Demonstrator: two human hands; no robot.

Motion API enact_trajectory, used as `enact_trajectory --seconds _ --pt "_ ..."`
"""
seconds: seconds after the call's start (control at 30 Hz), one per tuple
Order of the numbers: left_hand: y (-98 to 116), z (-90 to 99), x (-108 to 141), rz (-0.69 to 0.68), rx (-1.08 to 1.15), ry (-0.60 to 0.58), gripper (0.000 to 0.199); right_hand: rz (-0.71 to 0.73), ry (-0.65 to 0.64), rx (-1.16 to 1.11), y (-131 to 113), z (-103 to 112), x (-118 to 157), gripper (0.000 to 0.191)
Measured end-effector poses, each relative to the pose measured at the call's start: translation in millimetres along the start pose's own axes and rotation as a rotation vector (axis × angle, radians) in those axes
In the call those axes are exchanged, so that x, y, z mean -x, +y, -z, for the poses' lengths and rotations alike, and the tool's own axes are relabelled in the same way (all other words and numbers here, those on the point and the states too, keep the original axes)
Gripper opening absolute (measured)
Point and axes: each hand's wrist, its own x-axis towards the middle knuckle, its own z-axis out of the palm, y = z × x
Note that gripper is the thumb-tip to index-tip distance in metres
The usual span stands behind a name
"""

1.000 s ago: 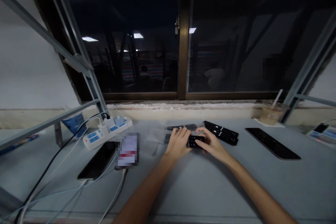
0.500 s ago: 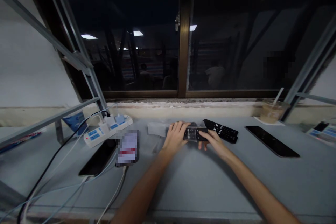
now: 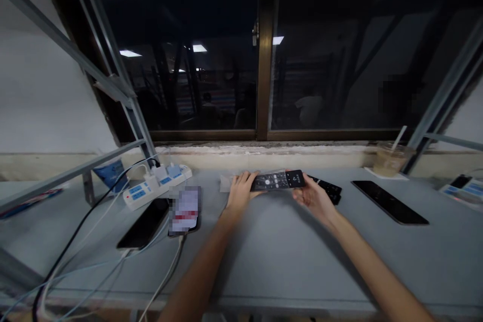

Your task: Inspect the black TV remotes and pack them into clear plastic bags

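A black remote control (image 3: pixel 277 180) with pale buttons lies level between my two hands, just above the table. Clear plastic film covers most of it, and the film's loose end, a plastic sleeve (image 3: pixel 225 183), sticks out at the left. My left hand (image 3: pixel 241 188) is closed round the wrapped left end. At the right end, which is bare of film, my right hand (image 3: pixel 309 196) grips the remote with thumb and fingers. A second black remote (image 3: pixel 329 190) rests on the table behind my right hand, partly hidden by it.
On the left are a white power strip (image 3: pixel 138 193) with plugs, a black phone (image 3: pixel 143 226), a lit phone (image 3: pixel 185 211) and trailing cables. To the right lie a dark phone (image 3: pixel 390 202) and a cup with a straw (image 3: pixel 390 161). Metal frame posts stand at both sides.
The remote's right end has come out of the film and shows bare. My right hand has shifted slightly right and my left hand slightly left, with more of the remote visible between them.
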Motion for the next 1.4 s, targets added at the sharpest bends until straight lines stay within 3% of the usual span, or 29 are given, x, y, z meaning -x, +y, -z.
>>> enact_trajectory --seconds 0.23,0.57,0.9,1.13,1.2,1.27,1.4 --pt "1.0 1.6 0.5 -0.064 -0.075 0.025 0.065 0.076 0.033 0.215 5.2 5.3 -2.6 0.05" --pt "19.3 -5.0 6.0 -0.288 -0.205 -0.007 0.07 0.069 0.015 0.524 19.9 5.2 -6.3 0.05" --pt "27.1 -8.4 7.6 -0.296 -0.178 -0.013 0.071 0.025 0.024 0.504 22.2 -7.0 -1.7 0.047" --pt "26.7 -7.8 4.1 -0.172 -0.107 -0.026 0.067 -0.087 0.154 0.098 16.1 -12.3 -3.3 0.034" --pt "27.1 -9.4 4.5 -0.164 -0.101 -0.069 0.068 -0.169 0.162 0.025 15.0 -11.8 -4.7 0.044" --pt "28.0 -11.0 5.0 -0.159 -0.085 -0.118 0.07 -0.193 0.17 0.061 15.6 -11.7 -5.6 0.047" --pt "30.0 -13.5 5.7 -0.151 -0.029 -0.182 0.073 -0.069 0.194 0.262 24.2 -9.6 -9.0 0.035"
